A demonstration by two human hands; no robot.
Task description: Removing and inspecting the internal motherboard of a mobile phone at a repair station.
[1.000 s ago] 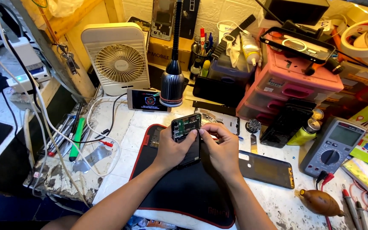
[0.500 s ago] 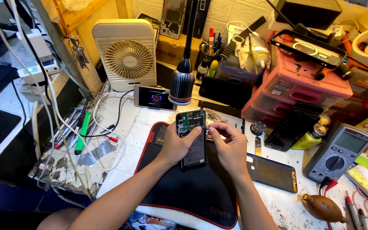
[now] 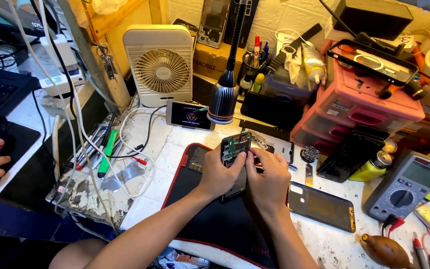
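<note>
Cluttered repair bench, white top, black mat [image 3: 210, 219] with red edge at centre. Opened phone [image 3: 235, 149], back off and green board exposed, is held tilted above the mat under the gooseneck lamp [image 3: 223, 102]. Left hand [image 3: 220, 174] clamps its body; right hand [image 3: 269, 177] pinches fingertips at its upper edge. Back cover [image 3: 322, 205] lies just right, multimeter [image 3: 406, 185] farther right. Judged step: working at board components; fine, steady fingertip control needed.
</note>
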